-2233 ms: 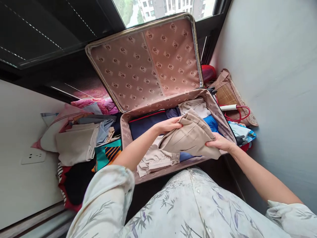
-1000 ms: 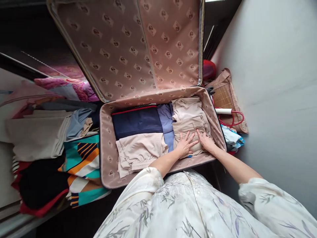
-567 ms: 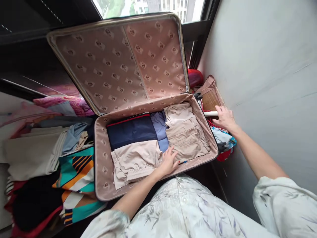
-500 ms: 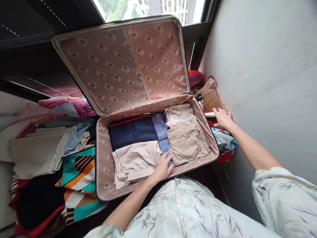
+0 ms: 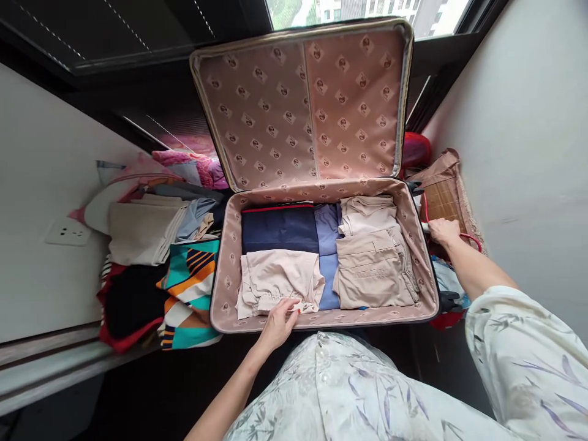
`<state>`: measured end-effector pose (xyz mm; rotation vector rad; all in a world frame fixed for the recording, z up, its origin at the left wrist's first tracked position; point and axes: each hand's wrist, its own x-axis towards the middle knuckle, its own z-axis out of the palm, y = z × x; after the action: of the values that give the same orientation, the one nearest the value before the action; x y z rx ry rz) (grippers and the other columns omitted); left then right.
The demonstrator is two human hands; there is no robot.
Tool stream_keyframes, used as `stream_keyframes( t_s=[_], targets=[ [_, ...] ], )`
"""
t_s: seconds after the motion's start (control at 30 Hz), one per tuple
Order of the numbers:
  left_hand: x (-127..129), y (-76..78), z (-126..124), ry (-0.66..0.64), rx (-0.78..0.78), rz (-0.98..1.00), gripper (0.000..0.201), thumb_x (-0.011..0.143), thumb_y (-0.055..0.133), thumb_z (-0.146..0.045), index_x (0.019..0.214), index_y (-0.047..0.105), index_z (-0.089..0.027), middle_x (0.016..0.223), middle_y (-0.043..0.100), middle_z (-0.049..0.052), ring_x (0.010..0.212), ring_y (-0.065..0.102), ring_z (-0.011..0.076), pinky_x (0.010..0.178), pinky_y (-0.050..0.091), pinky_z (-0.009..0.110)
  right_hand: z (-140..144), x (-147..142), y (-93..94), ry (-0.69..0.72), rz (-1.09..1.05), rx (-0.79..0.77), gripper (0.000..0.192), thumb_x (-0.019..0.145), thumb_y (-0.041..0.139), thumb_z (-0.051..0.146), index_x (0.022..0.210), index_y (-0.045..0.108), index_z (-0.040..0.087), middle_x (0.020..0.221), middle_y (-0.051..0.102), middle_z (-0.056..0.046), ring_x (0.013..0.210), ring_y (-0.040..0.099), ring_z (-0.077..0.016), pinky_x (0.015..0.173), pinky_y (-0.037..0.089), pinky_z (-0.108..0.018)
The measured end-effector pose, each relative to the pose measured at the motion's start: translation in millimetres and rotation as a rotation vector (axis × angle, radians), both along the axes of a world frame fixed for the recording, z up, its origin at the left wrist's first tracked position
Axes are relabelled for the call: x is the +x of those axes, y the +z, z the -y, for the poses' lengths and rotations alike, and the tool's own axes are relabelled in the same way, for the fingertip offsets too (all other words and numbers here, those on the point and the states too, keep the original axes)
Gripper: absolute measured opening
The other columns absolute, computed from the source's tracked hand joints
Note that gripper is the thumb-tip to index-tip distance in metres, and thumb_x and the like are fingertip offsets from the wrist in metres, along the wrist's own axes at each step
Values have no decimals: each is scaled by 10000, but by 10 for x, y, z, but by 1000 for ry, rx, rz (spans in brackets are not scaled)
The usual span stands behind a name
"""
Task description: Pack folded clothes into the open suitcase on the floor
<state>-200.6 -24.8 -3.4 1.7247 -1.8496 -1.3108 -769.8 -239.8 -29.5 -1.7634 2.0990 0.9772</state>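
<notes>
An open suitcase (image 5: 223,275) with a pink patterned lining lies in front of me, its lid raised. At the front edge, my left hand (image 5: 278,321) has its fingers apart over a folded pale pink garment (image 5: 280,275), apparently resting on it. Behind that lies a dark navy folded item (image 5: 278,229) with a red stripe. Blue clothing (image 5: 328,275) fills the middle, and folded beige trousers (image 5: 374,269) sit on the right. Beyond the suitcase's right side, my right hand (image 5: 444,231) is closed around a white bar (image 5: 425,227), most of it hidden by the hand.
Piled clothes (image 5: 142,229) and a colourful patterned cloth (image 5: 195,291) lie left of the suitcase. On the right are a brown bag (image 5: 443,190), a red cord (image 5: 473,241) and a suitcase wheel (image 5: 450,300). A wall (image 5: 519,135) bounds the right; a window (image 5: 367,12) stands behind.
My view has turned left, so the suitcase sits further right. My left hand has moved from the gap by the blue clothing to the pale garment's front edge. My right hand has closed on the white bar.
</notes>
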Motion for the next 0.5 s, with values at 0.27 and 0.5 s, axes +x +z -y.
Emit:
stream_keyframes(
  t_s=[0.27, 0.5],
  targets=[
    [61, -3, 148, -52, -46, -35, 339, 942, 509, -373, 1124, 725, -185, 1083, 730, 121, 979, 721, 244, 900, 563, 387, 9, 5, 866, -53, -63, -24, 304, 967, 457, 119, 1107, 725, 83, 1106, 721, -250, 1073, 671, -304, 914, 409, -452],
    [124, -89, 272, -133, -72, -45, 374, 933, 487, -399, 1105, 735, -179, 1036, 732, 119, 938, 723, 250, 886, 556, 393, -345, -173, 1858, -137, -161, -126, 311, 966, 472, 161, 1228, 629, 108, 1124, 689, -244, 1038, 671, -304, 805, 387, -380]
  ],
)
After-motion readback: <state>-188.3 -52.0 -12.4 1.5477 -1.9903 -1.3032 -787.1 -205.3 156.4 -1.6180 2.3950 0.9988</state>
